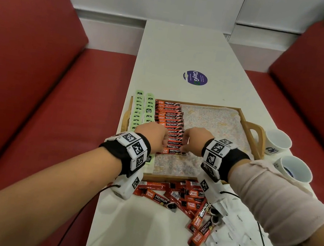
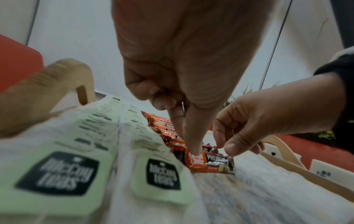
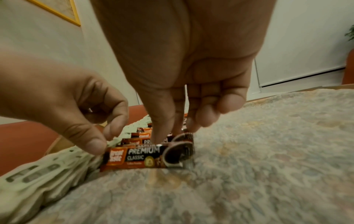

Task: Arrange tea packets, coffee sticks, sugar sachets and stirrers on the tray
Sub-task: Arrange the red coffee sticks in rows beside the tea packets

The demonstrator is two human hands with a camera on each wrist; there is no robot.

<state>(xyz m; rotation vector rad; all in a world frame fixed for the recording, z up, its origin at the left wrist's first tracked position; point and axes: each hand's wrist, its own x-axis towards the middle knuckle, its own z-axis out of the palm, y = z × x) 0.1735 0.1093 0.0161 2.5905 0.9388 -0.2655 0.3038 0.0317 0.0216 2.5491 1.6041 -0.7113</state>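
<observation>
White table (image 1: 186, 50), wooden tray (image 1: 243, 120) (cloth-lined). Both hands — left hand (image 1: 152, 137), right hand (image 1: 194, 140) — pinch the nearest coffee stick (image 1: 173, 151) at its ends.

Black wristbands (image 1: 132, 156) with white marker-printed blocks are worn on both wrists, and a beige sleeve (image 1: 270, 199) on the right forearm.

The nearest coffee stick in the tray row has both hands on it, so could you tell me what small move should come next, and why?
Probably let go and fetch another. The nearest coffee stick already lies flat on the tray lining at the row's end, the left hand and right hand pinching its two ends, while loose sticks wait on the table.
</observation>
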